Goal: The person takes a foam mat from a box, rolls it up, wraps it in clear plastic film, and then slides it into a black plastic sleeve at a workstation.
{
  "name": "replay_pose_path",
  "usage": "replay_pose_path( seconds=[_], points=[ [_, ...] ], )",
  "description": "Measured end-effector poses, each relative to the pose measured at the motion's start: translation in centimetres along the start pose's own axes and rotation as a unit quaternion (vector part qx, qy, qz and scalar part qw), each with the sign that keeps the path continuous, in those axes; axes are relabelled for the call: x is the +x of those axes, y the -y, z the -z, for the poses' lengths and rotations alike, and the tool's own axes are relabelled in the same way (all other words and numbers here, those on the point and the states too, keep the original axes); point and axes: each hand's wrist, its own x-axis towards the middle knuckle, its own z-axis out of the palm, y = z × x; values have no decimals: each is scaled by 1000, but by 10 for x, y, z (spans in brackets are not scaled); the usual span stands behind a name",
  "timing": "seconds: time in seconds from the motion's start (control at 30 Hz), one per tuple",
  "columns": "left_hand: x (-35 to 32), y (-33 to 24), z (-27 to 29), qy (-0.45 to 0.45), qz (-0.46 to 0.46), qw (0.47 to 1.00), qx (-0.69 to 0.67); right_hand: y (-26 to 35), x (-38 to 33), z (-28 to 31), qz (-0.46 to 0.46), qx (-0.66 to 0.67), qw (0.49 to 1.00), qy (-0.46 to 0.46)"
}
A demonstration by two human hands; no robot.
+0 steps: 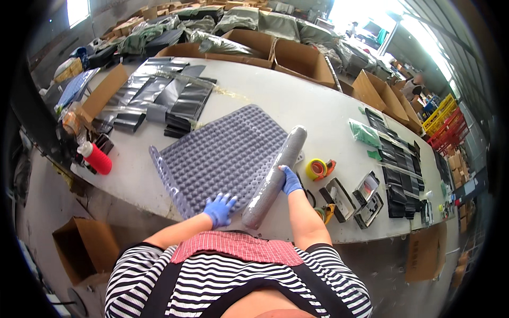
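Observation:
A grey-purple mat [225, 151] with rows of raised bumps lies spread on the white table, its left edge curled up. My left hand [219, 210], in a blue fingerless glove, rests on the mat's near edge with its fingers spread. Along the mat's right edge lies a grey roll [273, 185], slanting from near my body toward the far right, with a shine on its surface. My right hand [290, 180], gloved the same way, is closed on the roll's right side near its middle; part of the fingers is hidden.
Right of the roll are yellow tape [316, 169], a tape dispenser [329, 213] and open boxes [339, 199]. Black packages [400, 180] cover the table's right end, others [180, 95] the far left. A red bottle [95, 157] stands left. Cartons [299, 59] line the far edge.

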Motion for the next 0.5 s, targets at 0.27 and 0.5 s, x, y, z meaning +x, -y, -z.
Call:
replay_pose_path(
  seconds=[0.27,0.5],
  points=[
    [-103,96,-54,86,116,989,20,6,6,-44,-1,-89,996,-2],
    [-106,136,-118,-321,32,945,42,63,-85,-210,211,-62,972,85]
  ],
)
